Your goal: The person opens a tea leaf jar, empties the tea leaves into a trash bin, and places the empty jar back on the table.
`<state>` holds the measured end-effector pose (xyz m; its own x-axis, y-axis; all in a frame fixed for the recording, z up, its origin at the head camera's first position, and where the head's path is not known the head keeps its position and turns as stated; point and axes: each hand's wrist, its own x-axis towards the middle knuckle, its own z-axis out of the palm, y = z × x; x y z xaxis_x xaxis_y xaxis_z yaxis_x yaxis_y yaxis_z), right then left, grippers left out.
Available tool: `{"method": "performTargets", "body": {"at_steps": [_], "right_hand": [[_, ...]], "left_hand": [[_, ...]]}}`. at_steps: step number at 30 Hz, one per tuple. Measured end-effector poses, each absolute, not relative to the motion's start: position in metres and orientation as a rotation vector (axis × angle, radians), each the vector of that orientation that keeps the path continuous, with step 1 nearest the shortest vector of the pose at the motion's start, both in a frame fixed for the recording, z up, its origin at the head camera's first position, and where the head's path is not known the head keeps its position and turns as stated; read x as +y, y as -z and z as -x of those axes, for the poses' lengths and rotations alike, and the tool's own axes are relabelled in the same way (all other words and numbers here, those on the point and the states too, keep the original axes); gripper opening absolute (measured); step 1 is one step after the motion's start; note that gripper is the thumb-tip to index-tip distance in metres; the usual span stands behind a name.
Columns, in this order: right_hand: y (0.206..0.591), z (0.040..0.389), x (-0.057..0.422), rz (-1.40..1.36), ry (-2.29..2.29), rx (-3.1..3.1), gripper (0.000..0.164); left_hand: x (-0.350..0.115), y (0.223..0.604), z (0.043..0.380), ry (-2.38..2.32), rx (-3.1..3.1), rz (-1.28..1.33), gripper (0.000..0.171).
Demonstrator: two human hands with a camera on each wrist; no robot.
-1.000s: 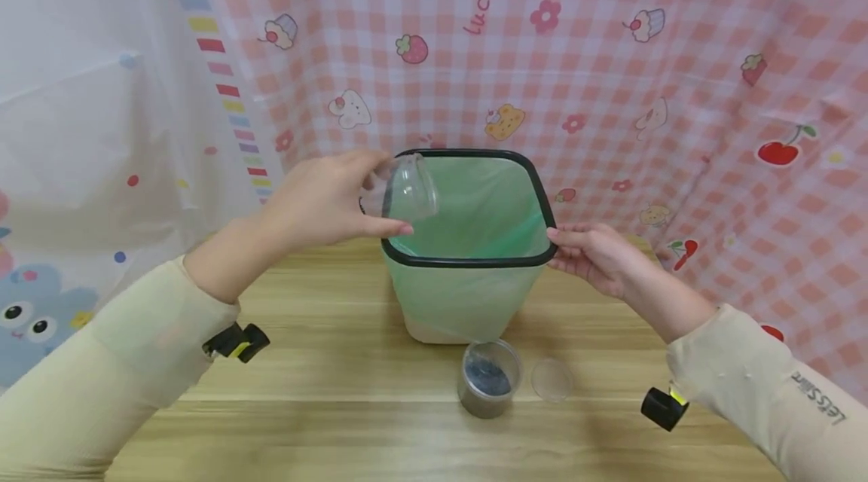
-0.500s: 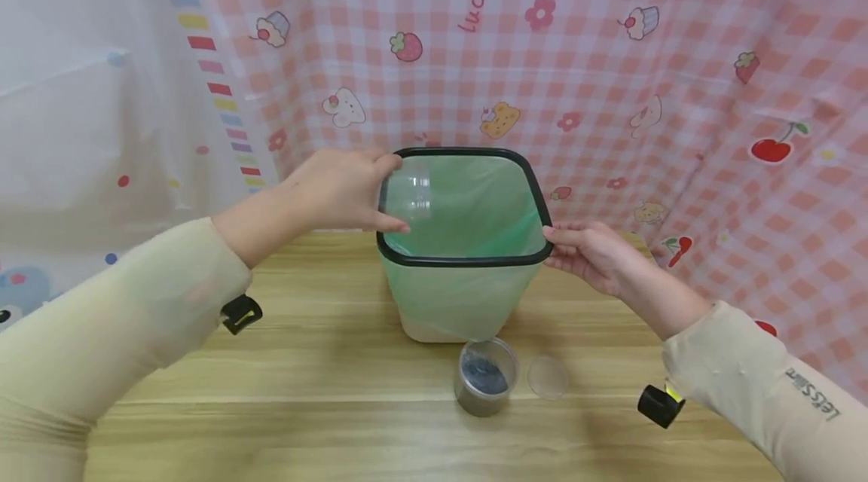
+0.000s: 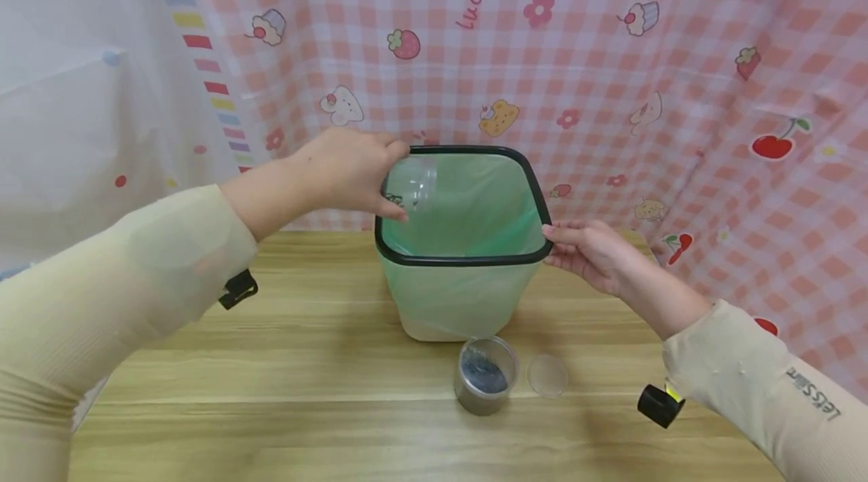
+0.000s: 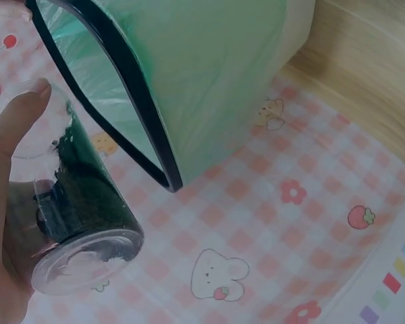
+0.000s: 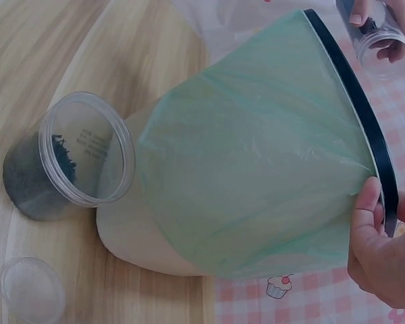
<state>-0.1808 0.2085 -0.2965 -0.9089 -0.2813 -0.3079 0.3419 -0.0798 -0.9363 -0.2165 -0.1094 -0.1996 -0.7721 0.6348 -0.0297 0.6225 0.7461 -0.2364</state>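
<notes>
My left hand (image 3: 346, 169) grips a clear plastic jar (image 3: 422, 182) and holds it tipped on its side over the left part of a bin's mouth. In the left wrist view, dark loose stuff (image 4: 94, 185) lies along the inside of that jar. The bin (image 5: 256, 169) is pale, lined with a green bag (image 3: 468, 203), with a black rim (image 3: 468, 261). My right hand (image 3: 593, 252) pinches the rim's right side between thumb and fingers; the right wrist view shows the thumb on the bag just below the rim.
In front of the bin, a second clear jar (image 3: 484, 384) stands open on the wooden table (image 3: 305, 392), partly filled with dark stuff. A round clear lid (image 3: 548, 376) lies to its right. A pink checked cloth (image 3: 576, 83) hangs behind the bin.
My left hand has moved slightly up and right with the jar, which has turned towards level over the bin. Dark bits now show in it. My right hand keeps its hold on the rim.
</notes>
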Motion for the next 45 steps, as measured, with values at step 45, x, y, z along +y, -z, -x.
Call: {"method": "performTargets", "body": {"at_steps": [45], "right_hand": [[0.2973, 0.1793, 0.2065, -0.036, 2.068, 1.78, 0.019]], "left_hand": [[-0.1109, 0.1948, 0.2258, -0.671, -2.689, 1.207, 0.088]]}}
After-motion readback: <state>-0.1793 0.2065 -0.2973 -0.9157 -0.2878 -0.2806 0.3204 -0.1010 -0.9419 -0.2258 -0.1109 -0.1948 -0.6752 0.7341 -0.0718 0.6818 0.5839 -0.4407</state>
